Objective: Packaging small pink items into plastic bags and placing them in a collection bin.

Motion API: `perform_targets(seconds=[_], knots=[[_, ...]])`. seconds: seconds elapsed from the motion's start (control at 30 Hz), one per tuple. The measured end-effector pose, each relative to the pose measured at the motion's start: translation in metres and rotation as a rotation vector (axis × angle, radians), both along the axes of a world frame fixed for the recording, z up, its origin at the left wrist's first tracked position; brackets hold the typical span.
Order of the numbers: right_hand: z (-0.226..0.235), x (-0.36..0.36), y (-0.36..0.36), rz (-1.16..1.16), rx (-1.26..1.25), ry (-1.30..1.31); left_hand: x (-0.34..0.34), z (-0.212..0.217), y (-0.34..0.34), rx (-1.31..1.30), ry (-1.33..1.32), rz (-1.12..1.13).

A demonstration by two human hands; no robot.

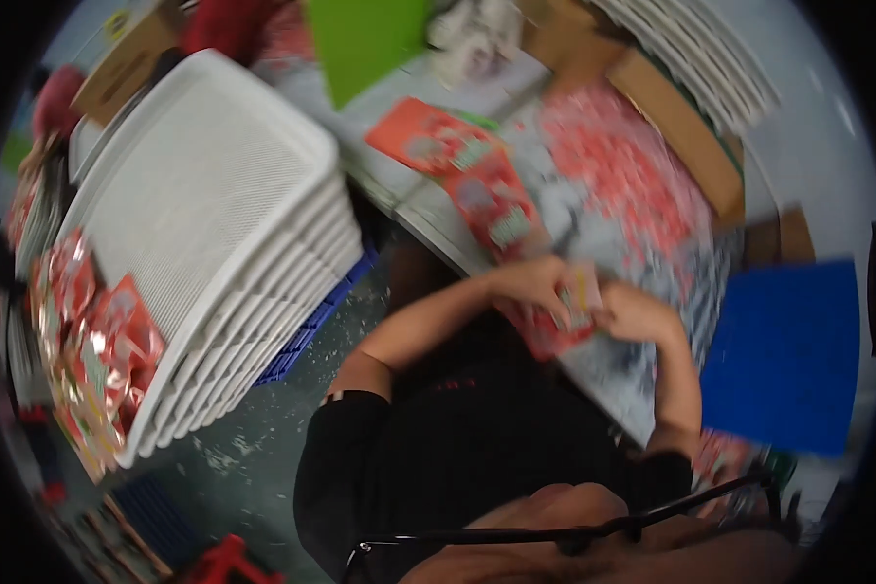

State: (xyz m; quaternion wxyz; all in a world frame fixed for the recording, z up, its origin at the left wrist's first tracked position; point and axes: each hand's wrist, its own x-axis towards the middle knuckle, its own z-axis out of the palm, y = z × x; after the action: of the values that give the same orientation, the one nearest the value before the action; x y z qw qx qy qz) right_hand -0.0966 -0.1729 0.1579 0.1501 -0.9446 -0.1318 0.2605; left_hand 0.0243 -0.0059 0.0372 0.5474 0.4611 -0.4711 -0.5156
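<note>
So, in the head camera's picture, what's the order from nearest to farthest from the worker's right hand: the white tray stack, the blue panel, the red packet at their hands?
From the right hand:
1. Red packet, at the hands, just left.
2. Blue panel, off to the right.
3. White tray stack, far over left.

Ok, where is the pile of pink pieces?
In the head view, the pink pile lies upper right on the worktable, beyond the right hand, beside brown cardboard.

held red packet [547, 333] blurred, green board [368, 44] cut off at top
</note>
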Motion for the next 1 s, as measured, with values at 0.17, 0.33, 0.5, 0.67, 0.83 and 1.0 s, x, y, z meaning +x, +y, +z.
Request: perform_targets(seconds=[0.17, 0.33, 0.5, 0.67, 0.83, 1.0], knots=[[0.001, -0.015, 0.011, -0.354, 0.2, -0.77, 0.005, -0.025, -0.018, -0.472, 0.004, 0.444], [-0.065, -0.047, -0.016, -0.736, 0.7, -0.684, -0.018, 0.003, -0.004, -0.179, -0.136, 0.444], [-0.088, -0.052, -0.021, -0.647, 0.867, -0.851, -0.024, 0.004, -0.011, -0.29, -0.117, 0.452], [-0.118, -0.071, -0.026, -0.865, 1.164, -0.721, -0.038, 0.028, -0.017, 0.022, -0.228, 0.498], [-0.102, -0.066, -0.013, -1.006, 1.116, -0.594, -0.044, -0.007, -0.015, 0.05, 0.025, 0.738], [-0.126, -0.062, -0.006, -1.05, 1.197, -0.787, -0.043, -0.022, -0.014, -0.079, 0.16, 0.694]])
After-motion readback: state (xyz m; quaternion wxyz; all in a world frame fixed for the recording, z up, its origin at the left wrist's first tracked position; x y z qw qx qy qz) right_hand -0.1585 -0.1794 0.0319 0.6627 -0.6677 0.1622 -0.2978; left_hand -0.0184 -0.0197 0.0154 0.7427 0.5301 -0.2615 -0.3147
